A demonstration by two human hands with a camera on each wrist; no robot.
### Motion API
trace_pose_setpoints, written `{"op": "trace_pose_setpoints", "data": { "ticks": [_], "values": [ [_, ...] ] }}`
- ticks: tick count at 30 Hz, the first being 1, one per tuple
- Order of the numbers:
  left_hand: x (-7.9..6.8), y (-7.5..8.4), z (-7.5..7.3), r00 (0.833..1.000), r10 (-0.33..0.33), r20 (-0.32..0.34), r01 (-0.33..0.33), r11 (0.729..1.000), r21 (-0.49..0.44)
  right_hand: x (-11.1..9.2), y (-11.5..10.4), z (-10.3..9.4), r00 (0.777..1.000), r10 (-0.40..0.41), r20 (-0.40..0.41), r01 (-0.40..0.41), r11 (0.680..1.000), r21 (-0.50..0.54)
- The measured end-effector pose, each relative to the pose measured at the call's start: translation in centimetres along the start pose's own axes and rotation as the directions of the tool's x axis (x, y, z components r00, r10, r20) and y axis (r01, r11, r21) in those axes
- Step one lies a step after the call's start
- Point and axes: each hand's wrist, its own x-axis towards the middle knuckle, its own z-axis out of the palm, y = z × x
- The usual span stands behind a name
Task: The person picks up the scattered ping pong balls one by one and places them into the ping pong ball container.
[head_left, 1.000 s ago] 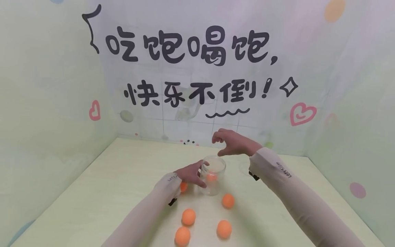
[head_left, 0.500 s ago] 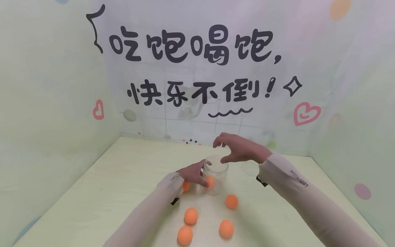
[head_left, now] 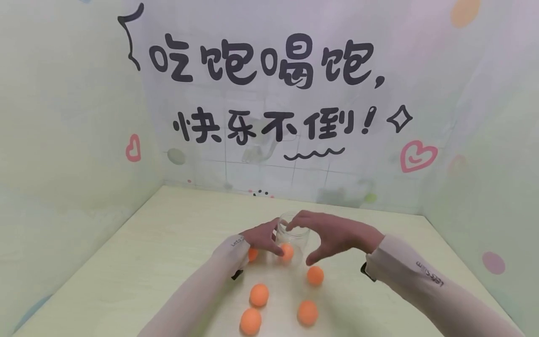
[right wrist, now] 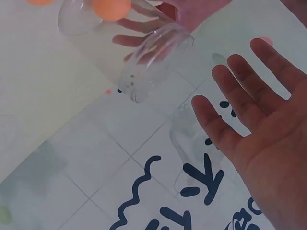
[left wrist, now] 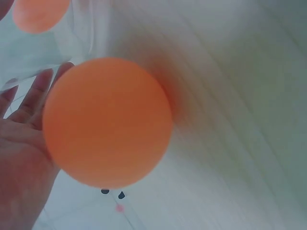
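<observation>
My left hand (head_left: 262, 236) grips the side of a clear jar (head_left: 297, 239), which stands upright on the table. Its fingers (right wrist: 132, 40) show through the jar wall in the right wrist view. Inside, low down, lies one orange ping-pong ball (head_left: 286, 252). My right hand (head_left: 338, 234), fingers spread and slightly bent, hovers just right of the jar and overlaps its rim in the head view. No object is in its grasp. Nearest below its thumb is another orange ball (head_left: 315, 276). A further ball (left wrist: 108, 122) looms large under the left wrist.
Two orange balls, one (head_left: 258, 295) close behind the other (head_left: 251, 321), lie in front of the jar. Another ball (head_left: 308, 312) sits to their right. A printed curtain (head_left: 269, 178) borders the pale table (head_left: 139, 262) at the back and sides.
My right hand has come down from above the jar mouth to its right side, toward the nearest ball. The ball in the jar has dropped lower. My left hand stays at the jar.
</observation>
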Motion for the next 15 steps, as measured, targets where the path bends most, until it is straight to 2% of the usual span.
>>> {"op": "trace_pose_setpoints", "data": {
  "ticks": [15],
  "values": [
    [0.1,-0.4,0.1,1.0,0.018,-0.004,-0.018,1.0,-0.008,-1.9,-1.0,4.9,0.996,-0.068,0.065,0.066,0.998,0.021]
  ]
}}
